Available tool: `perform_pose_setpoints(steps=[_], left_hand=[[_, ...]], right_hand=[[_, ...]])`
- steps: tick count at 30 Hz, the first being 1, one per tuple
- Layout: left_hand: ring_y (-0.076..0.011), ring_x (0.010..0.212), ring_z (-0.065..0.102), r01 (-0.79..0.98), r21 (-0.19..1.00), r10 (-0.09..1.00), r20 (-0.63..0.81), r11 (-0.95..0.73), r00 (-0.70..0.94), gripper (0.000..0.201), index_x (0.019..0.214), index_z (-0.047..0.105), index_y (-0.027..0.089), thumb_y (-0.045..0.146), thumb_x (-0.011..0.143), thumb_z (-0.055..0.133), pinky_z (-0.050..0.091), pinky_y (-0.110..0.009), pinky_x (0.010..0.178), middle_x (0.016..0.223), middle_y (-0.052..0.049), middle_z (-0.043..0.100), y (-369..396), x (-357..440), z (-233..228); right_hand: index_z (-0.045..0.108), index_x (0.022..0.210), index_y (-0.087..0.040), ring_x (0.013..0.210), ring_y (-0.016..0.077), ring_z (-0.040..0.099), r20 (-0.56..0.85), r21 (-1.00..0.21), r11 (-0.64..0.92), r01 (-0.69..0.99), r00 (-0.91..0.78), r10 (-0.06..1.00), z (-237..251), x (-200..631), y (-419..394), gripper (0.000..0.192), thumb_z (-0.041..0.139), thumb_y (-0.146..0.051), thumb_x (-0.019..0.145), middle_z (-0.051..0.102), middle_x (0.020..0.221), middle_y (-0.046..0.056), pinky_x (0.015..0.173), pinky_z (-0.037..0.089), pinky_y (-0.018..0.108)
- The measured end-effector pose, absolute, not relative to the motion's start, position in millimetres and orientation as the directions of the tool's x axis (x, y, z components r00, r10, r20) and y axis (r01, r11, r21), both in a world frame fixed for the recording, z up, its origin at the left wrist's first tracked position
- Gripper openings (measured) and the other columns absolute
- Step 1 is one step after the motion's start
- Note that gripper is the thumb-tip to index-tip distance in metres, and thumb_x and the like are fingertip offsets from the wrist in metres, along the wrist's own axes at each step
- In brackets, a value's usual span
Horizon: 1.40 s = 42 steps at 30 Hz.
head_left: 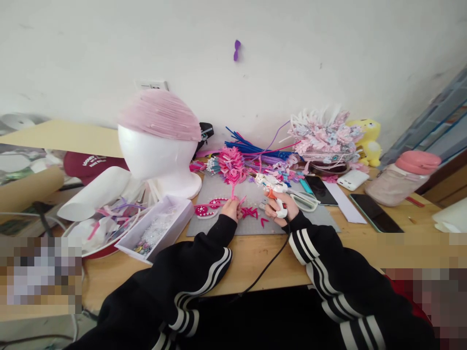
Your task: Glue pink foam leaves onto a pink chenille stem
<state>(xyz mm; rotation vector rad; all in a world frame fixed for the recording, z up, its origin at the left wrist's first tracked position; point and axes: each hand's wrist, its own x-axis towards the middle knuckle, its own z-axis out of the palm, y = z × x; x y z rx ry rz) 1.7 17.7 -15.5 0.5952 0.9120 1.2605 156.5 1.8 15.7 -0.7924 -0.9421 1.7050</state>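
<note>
"Where is the pink fuzzy flower (232,165)?"

"At twelve o'clock from the left hand (232,209), its head raised above the grey mat (215,229). The person pinches its stem low down between thumb and fingers."

"And the right hand (283,209)?"

"At three o'clock from the left one, well apart from it. Its fingers are wrapped round a white and orange glue gun (280,210), whose black cord (264,267) trails away towards seven o'clock. Whether a finger presses the trigger cannot be told."

"What lies between the hands?"

"Small pink V-shaped pieces (250,212), scattered on the mat just beside the left hand, at its three o'clock. At its nine o'clock sits a pink ornament (202,211) edged with pearly beads."

"And farther out?"

"Still counting from the left hand: a white box (181,226) of beads at eight o'clock, and a white foam head (156,155) in a pink cap (160,114) at ten. Blue stems (241,145) lie past the flower, between twelve and one."

"Anything towards two?"

"A headdress (324,138) of pale pink and bluish flowers, with a yellow plush toy (371,146) just beside it. A jar (390,187) with a pink lid leans over at about three."
</note>
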Motion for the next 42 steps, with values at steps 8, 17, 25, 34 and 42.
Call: perform_pose_setpoints(steps=[8, 17, 25, 34, 42], left_hand=[[-0.0004, 0.027, 0.025, -0.516, 0.81, 0.952, -0.305, 0.279, 0.036, 0.026, 0.061, 0.036, 0.016, 0.022, 0.062, 0.062, 0.013, -0.014, 0.031, 0.034, 0.012, 0.031, 18.5, 3.7, -12.3], [-0.0005, 0.026, 0.024, -0.498, 0.805, 0.936, -0.349, 0.321, 0.041, 0.024, 0.059, 0.034, 0.017, 0.016, 0.065, 0.057, 0.012, -0.014, 0.031, 0.033, 0.011, 0.031, 12.4, 6.6, -1.0], [-0.0011, 0.025, 0.025, -0.496, 0.799, 0.934, -0.349, 0.34, 0.077, 0.023, 0.057, 0.033, 0.017, 0.014, 0.065, 0.055, 0.012, -0.014, 0.03, 0.032, 0.011, 0.031, 12.2, 6.4, -1.8], [-0.0016, 0.026, 0.024, -0.498, 0.795, 0.93, -0.359, 0.347, 0.075, 0.018, 0.059, 0.034, 0.017, 0.011, 0.065, 0.05, 0.012, -0.015, 0.031, 0.033, 0.01, 0.031, 12.1, 5.7, -0.5], [-0.0012, 0.026, 0.025, -0.515, 0.78, 0.928, -0.358, 0.356, 0.1, 0.029, 0.059, 0.032, 0.018, 0.019, 0.061, 0.061, 0.012, -0.015, 0.031, 0.034, 0.011, 0.031, 12.4, 4.8, -1.6]], right_hand=[[0.048, 0.059, -0.016, 0.025, 0.0104, 0.038, -0.052, -0.964, -0.13, -0.231, -0.314, 0.948, 9.2, 152.0, 0.9, 0.023, 0.052, -0.038, 0.062, 0.042, 0.028, -0.005, 0.032, 0.025, 0.024], [0.047, 0.055, -0.015, 0.024, 0.0094, 0.038, -0.08, -0.973, -0.151, -0.174, -0.359, 0.93, 5.7, 151.5, 0.4, 0.024, 0.054, -0.037, 0.061, 0.045, 0.028, -0.003, 0.029, 0.028, 0.021], [0.046, 0.053, -0.016, 0.024, 0.0095, 0.04, -0.104, -0.982, -0.15, -0.115, -0.331, 0.938, 5.1, 151.9, 0.4, 0.025, 0.054, -0.038, 0.06, 0.046, 0.028, -0.003, 0.029, 0.027, 0.02], [0.046, 0.051, -0.016, 0.024, 0.0093, 0.039, -0.11, -0.986, -0.144, -0.09, -0.309, 0.945, 5.5, 151.6, 0.7, 0.025, 0.053, -0.038, 0.06, 0.045, 0.028, -0.002, 0.028, 0.026, 0.02], [0.047, 0.051, -0.016, 0.023, 0.0091, 0.038, -0.135, -0.986, -0.156, -0.057, -0.271, 0.953, 2.9, 152.8, 2.9, 0.025, 0.054, -0.038, 0.06, 0.045, 0.027, -0.002, 0.028, 0.025, 0.02]])
